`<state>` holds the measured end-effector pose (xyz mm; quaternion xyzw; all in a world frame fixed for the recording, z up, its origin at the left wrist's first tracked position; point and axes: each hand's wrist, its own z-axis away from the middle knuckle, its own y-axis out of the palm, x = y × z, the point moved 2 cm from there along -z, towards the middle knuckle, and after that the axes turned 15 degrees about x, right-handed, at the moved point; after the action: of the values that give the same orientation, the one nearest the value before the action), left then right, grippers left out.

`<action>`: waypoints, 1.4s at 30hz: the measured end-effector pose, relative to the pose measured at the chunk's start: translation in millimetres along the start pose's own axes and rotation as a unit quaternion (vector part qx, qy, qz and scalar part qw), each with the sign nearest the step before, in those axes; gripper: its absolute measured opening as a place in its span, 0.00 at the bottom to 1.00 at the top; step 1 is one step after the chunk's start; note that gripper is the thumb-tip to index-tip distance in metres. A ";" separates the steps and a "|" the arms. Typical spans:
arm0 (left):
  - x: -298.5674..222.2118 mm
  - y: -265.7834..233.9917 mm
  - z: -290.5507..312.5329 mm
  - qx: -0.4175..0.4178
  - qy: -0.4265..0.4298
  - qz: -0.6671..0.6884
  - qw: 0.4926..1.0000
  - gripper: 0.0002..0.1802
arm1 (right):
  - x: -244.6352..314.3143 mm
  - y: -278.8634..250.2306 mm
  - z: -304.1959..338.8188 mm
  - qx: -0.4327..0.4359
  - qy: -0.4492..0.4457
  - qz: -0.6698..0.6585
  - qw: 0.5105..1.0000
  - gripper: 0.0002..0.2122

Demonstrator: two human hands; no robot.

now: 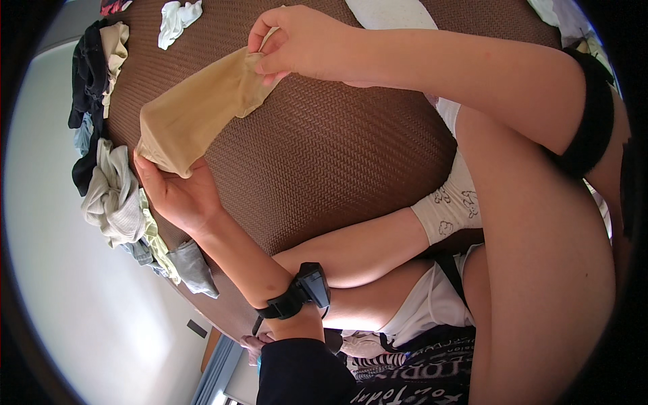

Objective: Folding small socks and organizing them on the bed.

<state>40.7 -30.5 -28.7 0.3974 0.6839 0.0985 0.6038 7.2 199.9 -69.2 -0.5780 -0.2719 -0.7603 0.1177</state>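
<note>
A thin tan sock [202, 101] is stretched at a slant between my two hands above a brown woven surface. My right hand [300, 44] pinches its upper right end between thumb and fingers. At the lower left end, my left hand [179, 196] grips the blunt edge, with some fingers hidden behind the fabric. The sock hangs fairly flat, with a fold near the right hand.
Brown woven mat [310, 155] lies under my bent legs. Along its left edge lie a crumpled grey garment [111, 192], dark clothing [91, 74] and a grey cloth [194, 266]. A white sock [179, 21] lies at the far side. My foot wears a patterned white sock [449, 206].
</note>
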 end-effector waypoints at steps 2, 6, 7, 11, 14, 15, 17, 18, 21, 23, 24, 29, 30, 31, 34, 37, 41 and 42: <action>-1.2 -4.2 1.9 -0.017 0.011 0.005 1.000 0.18 | 0.2 -1.1 0.0 -0.010 -0.028 0.026 0.999 0.07; -4.1 -12.5 4.8 -0.071 0.017 -0.021 0.997 0.17 | 2.9 -0.8 1.0 -0.017 -0.023 0.036 0.999 0.06; -3.1 -16.0 6.0 -0.090 0.013 -0.012 0.996 0.17 | 1.8 -2.1 -1.5 -0.028 -0.023 -0.003 0.999 0.06; 5.8 -33.8 14.5 -0.320 -0.047 -0.063 0.944 0.15 | 3.9 -6.4 -4.9 -0.026 -0.022 -0.099 0.994 0.05; 13.6 -37.8 19.6 -0.428 -0.133 -0.046 0.893 0.13 | 10.9 -9.4 -4.0 -0.026 -0.016 -0.160 0.987 0.06; 15.8 -38.6 20.7 -0.388 -0.154 -0.047 0.907 0.14 | 13.3 -11.1 -4.9 -0.029 -0.015 -0.175 0.984 0.06; 20.8 -44.6 23.8 -0.420 -0.157 -0.091 0.889 0.13 | 16.4 -11.0 -5.7 -0.032 -0.015 -0.193 0.981 0.06; 22.6 -44.4 24.0 -0.451 -0.161 -0.134 0.868 0.13 | 17.1 -12.1 -5.6 -0.034 -0.015 -0.200 0.979 0.06; 21.3 -43.9 22.3 -0.431 -0.147 -0.133 0.880 0.14 | 18.9 -12.1 -6.4 -0.041 -0.014 -0.215 0.976 0.07; 18.7 -46.8 19.7 -0.406 -0.102 -0.117 0.900 0.14 | 20.2 -10.6 -7.4 -0.044 -0.016 -0.219 0.975 0.07; 18.3 -44.0 16.7 -0.381 -0.057 -0.101 0.917 0.15 | 20.9 -10.2 -6.8 -0.044 -0.016 -0.219 0.975 0.07; 17.4 -21.8 8.4 -0.285 -0.008 -0.183 0.941 0.17 | 29.5 -3.5 6.6 -0.070 0.019 -0.164 0.984 0.04; 18.0 -19.1 7.4 -0.276 -0.014 -0.166 0.947 0.18 | 31.6 -3.1 8.7 -0.071 0.018 -0.164 0.984 0.04; 18.2 -19.0 7.8 -0.275 -0.014 -0.166 0.947 0.18 | 34.0 -3.1 10.5 -0.080 0.013 -0.142 0.987 0.04; 21.0 -25.5 11.8 -0.270 -0.022 -0.098 0.958 0.17 | 33.9 -4.4 10.0 -0.094 -0.003 -0.110 0.989 0.04; 22.9 -36.6 14.2 -0.289 -0.054 -0.165 0.942 0.13 | 28.3 -6.8 4.9 -0.102 -0.016 -0.112 0.988 0.05; 22.2 -37.0 12.3 -0.283 0.019 -0.309 0.908 0.09 | 21.4 -8.6 0.9 -0.115 -0.037 -0.105 0.987 0.06; 20.9 -34.1 10.3 -0.260 0.051 -0.336 0.904 0.09 | 22.9 -7.3 1.7 -0.115 -0.037 -0.105 0.987 0.06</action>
<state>36.5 -42.8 -67.9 -0.0324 0.7570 0.0841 0.6472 -2.0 209.9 -49.3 -0.5833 -0.2464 -0.7730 -0.0403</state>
